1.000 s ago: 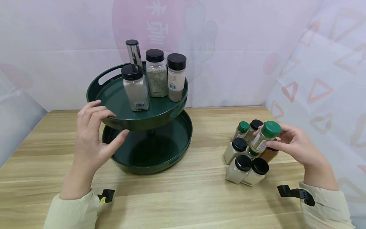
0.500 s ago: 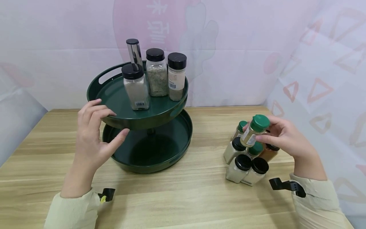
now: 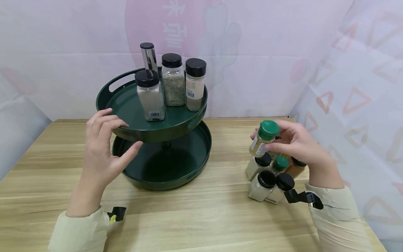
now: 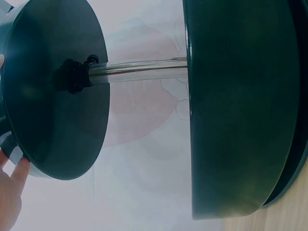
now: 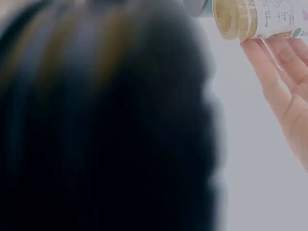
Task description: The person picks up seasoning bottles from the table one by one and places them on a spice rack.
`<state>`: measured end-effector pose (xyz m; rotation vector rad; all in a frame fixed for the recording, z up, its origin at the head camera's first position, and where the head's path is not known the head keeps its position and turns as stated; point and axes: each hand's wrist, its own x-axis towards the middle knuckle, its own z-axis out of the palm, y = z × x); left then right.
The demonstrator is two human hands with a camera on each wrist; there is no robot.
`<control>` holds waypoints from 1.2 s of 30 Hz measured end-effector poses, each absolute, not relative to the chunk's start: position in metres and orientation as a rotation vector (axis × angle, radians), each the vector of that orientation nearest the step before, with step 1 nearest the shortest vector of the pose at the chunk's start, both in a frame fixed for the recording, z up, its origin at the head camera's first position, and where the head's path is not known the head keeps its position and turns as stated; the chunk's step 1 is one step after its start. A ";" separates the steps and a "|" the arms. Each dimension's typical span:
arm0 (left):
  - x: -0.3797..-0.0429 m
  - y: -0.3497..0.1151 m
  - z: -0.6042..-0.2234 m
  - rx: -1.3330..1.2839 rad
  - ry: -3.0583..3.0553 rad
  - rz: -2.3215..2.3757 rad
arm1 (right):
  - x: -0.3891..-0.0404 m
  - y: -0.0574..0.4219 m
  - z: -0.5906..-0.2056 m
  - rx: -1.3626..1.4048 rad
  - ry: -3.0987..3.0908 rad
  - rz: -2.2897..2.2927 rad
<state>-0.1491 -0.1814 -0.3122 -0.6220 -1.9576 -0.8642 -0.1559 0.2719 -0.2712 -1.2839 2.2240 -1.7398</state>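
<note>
In the head view my right hand (image 3: 296, 143) holds a spice jar (image 3: 264, 138) with a green lid, raised over the jars at the right. Its yellowish contents and printed label (image 5: 284, 17) show in the right wrist view, fingers along its side. My left hand (image 3: 102, 150) grips the front-left rim of the upper tray (image 3: 126, 133) of a dark green two-tier rack, fingers over the edge and thumb at its lower side. On that tray stand a black-capped square jar (image 3: 151, 101), a jar of greenish flakes (image 3: 173, 85), a round shaker (image 3: 194, 85) and a metallic cylinder (image 3: 149, 57).
Below is the lower tray (image 3: 167, 161), joined by a metal post (image 4: 139, 70). On the wooden table (image 3: 201, 217) several jars cluster under my right hand, among them a green-lidded jar (image 3: 280, 164) and a black-lidded white jar (image 3: 262, 187). A patterned cloth (image 3: 267, 70) hangs behind.
My right hand has carried the green-lidded spice jar left and slightly up in the picture, off the middle of the cluster. My left hand has stayed at the upper tray's rim.
</note>
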 end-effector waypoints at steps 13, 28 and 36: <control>-0.149 -0.181 -0.312 -0.619 -1.959 -0.860 | -0.155 0.249 -0.254 -1.369 2.138 -1.710; -0.148 -0.182 -0.313 -0.612 -1.966 -0.859 | -0.163 0.217 -0.237 -1.332 2.206 -1.637; -0.149 -0.182 -0.313 -0.613 -1.967 -0.856 | -0.174 0.194 -0.231 -1.389 2.204 -1.772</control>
